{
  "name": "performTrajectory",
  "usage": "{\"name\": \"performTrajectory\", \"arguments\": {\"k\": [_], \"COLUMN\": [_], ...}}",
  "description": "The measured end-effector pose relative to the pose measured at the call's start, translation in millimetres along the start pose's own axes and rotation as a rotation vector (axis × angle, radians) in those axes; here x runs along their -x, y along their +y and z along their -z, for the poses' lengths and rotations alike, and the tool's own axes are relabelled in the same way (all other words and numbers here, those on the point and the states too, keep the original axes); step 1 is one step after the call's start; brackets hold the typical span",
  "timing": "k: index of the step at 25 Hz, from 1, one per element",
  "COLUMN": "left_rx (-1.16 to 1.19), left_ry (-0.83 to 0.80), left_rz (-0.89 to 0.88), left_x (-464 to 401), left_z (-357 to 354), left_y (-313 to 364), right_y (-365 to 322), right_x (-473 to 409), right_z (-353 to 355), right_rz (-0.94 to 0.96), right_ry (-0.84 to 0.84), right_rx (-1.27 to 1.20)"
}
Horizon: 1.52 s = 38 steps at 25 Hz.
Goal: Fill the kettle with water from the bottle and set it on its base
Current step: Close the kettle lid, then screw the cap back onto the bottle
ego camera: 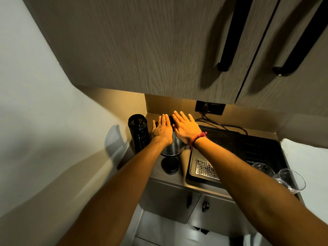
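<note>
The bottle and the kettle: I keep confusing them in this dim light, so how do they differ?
The bottle is tall, slim and black; the kettle is wider, with a shiny steel body. The bottle stands uncovered, left of the kettle, while both hands, left and right, lie flat over the kettle's top. Both stand on the counter.

bottle (138, 133): black
kettle (174, 146): silver metal, black lid
wrist band (197, 139): red
cupboard doors (159, 41): grey-brown wood grain, black handles
sink (257, 148): black
drain grid (205, 169): silver, dotted
</note>
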<state>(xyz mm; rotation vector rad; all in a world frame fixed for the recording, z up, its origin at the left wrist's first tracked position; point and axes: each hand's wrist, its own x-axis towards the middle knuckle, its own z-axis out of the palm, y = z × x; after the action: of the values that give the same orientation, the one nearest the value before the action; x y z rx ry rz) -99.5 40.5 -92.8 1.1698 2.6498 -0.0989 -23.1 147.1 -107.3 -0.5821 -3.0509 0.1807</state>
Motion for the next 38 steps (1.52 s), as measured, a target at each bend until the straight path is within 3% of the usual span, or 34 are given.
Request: {"name": "performTrajectory", "arguments": {"k": [3,8,10,13,17,19,22,28,34,36,38], "left_rx": [0.039,0.111,0.132,0.142,0.206,0.241,0.248,0.226,0.147,0.113,0.158], "left_ry": [0.029,0.573,0.669,0.555,0.174,0.1,0.166,0.492,0.846,0.86,0.761], "left_rz": [-0.014,-0.23,-0.274,-0.189,-0.194,-0.178,-0.152,-0.314,-0.342,-0.246,-0.132], "left_x": [3.7,48.9,69.0,80.9,79.4,78.8,80.4,91.3,107.2,106.4,101.8], "left_z": [1.5,-38.1,-70.6,-102.1,-126.4,-132.9,-136.0,-79.6,11.0,41.5,63.3], "left_y": [0.6,3.2,2.8,-5.9,-10.3,-5.4,-2.0,-30.3,-59.2,-79.7,-101.5], "right_y": [-4.3,-11.6,-13.1,-19.3,-24.7,-23.3,-19.2,-15.4,-40.4,-59.1,-80.8], "right_x": [4.5,39.6,63.2,94.5,109.4,109.8,112.0,91.4,54.0,42.8,32.1], "right_z": [2.8,-9.9,-24.9,-54.6,-80.2,-85.6,-85.9,-42.2,9.3,18.8,23.0], "right_rz": [-0.039,0.094,0.144,0.175,0.124,0.107,0.139,0.221,0.189,0.183,0.161], "right_ry": [-0.013,0.174,0.233,0.212,0.002,-0.097,-0.105,0.286,0.344,0.325,0.263], "right_rx": [0.015,0.074,0.144,0.189,0.127,0.077,0.037,0.154,0.078,-0.025,-0.117]}}
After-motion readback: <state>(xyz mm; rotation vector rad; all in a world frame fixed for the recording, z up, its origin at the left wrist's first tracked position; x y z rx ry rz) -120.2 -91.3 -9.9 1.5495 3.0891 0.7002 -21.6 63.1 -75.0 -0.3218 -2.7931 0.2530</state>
